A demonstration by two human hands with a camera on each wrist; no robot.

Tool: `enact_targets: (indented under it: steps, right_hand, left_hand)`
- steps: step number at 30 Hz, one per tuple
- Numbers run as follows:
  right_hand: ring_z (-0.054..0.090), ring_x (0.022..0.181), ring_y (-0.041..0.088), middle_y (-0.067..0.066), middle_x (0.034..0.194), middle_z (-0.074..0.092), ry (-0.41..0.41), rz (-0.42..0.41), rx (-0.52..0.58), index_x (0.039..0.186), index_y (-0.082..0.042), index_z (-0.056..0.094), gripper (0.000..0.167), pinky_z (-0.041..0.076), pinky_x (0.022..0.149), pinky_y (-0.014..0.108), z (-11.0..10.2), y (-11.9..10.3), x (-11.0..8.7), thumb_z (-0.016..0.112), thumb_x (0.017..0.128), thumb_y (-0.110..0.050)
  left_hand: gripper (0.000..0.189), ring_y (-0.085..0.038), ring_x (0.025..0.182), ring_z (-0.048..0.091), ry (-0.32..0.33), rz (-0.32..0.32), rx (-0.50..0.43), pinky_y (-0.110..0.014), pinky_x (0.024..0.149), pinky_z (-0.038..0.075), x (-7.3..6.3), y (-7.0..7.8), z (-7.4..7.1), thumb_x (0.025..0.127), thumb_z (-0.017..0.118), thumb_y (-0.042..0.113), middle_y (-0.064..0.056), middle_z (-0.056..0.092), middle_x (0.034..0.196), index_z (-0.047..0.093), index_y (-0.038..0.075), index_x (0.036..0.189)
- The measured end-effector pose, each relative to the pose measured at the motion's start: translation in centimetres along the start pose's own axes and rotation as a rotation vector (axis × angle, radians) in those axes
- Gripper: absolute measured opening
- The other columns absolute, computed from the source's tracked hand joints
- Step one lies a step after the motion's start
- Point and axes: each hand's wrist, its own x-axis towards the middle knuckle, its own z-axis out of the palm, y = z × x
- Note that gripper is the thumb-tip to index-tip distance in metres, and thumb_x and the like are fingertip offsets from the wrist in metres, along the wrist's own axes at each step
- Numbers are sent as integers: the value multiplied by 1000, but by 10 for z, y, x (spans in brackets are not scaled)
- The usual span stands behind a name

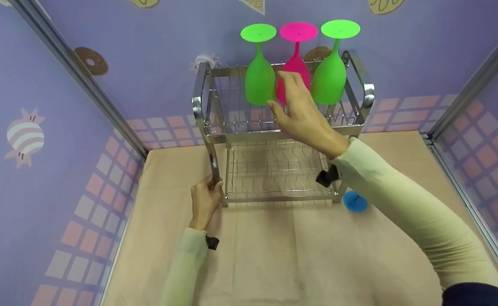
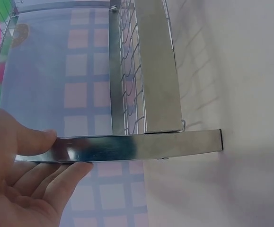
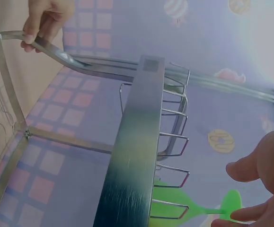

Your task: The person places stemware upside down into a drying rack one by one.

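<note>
beige creased cloth. your left hand: pinching the left upright of the two-tier silver metal rack, likely for steadiness. your right hand: fingers parted, gripping nothing, before the matte pink goblet; contact unclear. flanking it, top tier: two green goblets, all upturned, presumably steadier rim-down. behind: lilac patterned wall.

The metal rack (two-tiered) carries three upside-down goblets.

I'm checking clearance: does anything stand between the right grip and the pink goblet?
Nothing visible does: in the head view the right grip overlaps the pink goblet, with a green goblet on either side.
</note>
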Motion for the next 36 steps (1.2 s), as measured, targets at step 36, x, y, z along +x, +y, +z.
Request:
enact_targets:
  steps: [36]
  right_hand:
    - [64,118,8,20,121,66,340,-156,105,124,13,64,49,53,107,18,-72,110,-158,75,78,28]
  left_hand:
    - [8,-38,90,81,10,30,-14,-49,79,69,0,-3,0,96,76,-2,-22,81,100,78,-6,102]
